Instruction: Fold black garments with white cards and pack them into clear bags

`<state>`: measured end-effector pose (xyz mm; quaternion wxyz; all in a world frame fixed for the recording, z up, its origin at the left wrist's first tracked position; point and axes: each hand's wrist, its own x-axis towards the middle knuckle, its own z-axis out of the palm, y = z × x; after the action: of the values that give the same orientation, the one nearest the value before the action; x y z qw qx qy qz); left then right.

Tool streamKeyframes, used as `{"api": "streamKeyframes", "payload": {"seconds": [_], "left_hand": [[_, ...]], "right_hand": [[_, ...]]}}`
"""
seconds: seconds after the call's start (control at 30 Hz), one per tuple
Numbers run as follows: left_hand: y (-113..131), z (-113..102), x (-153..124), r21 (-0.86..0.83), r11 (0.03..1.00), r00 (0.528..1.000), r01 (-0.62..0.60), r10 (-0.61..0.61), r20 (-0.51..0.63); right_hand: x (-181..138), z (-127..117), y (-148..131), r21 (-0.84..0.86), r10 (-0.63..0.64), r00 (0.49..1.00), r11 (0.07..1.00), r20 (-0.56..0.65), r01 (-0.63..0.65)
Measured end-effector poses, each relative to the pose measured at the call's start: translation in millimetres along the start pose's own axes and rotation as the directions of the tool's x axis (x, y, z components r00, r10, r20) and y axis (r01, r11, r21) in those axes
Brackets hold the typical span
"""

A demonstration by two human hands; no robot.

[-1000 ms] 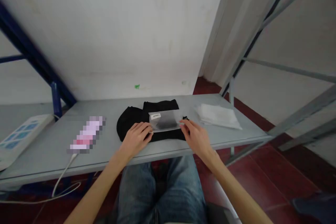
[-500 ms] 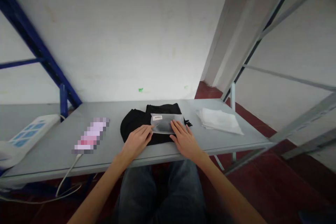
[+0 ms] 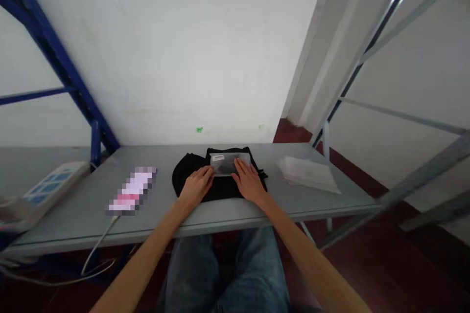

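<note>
A clear plastic sleeve (image 3: 224, 167) with a white label (image 3: 218, 158) at its 10 o'clock corner lies flat on a folded black garment (image 3: 189, 168), near the middle of the worktop (image 3: 220, 211). Darkness shows through the film; whether that is something inside or the cloth beneath, I cannot tell.

The sleeve should be light, limp and rather slippery, quick to crease but hardly fragile. Its short ends, at 9 and 3 o'clock, look the best places to take hold, with a flat palm to keep it from sliding. The garment looks soft and floppy, likely to shift or wrinkle if dragged, so its thicker folds would give the surest hold.

The left hand (image 3: 197, 186) sits at the sleeve's 8 o'clock corner, fingers bent and close together over the cloth; I cannot tell whether its grip pinches the film. The right hand (image 3: 250, 182) has its grip unclosed, fingers extended across the sleeve's 3 o'clock end and thumb apart from them, pointing to 11 o'clock.

From the sleeve, a stack of thin white sheets or bags (image 3: 312, 174) lies at 3 o'clock, and a pixelated phone-like device (image 3: 134, 190) at 9 o'clock.
</note>
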<state>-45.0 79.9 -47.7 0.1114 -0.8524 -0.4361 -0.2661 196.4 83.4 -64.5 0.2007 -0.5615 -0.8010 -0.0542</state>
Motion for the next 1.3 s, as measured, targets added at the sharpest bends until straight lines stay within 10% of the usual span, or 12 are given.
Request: {"api": "streamKeyframes", "payload": {"seconds": [0.37, 0.6, 1.3], "left_hand": [[6, -5, 0, -0.028, 0.999, 0.993, 0.028, -0.032, -0.116], [41, -3, -36, -0.047, 0.996, 0.997, 0.074, -0.074, -0.010], [43, 1, -46, 0.007, 0.973, 0.964, 0.230, -0.229, 0.136]], "right_hand": [[-14, -13, -6, 0.036, -0.091, 0.978, 0.994, -0.188, 0.100], [-71, -22, -8, 0.058, -0.064, 0.997, 0.996, -0.054, 0.067], [-78, -22, -10, 0.027, -0.010, 0.998, 1.000, 0.063, 0.008]]}}
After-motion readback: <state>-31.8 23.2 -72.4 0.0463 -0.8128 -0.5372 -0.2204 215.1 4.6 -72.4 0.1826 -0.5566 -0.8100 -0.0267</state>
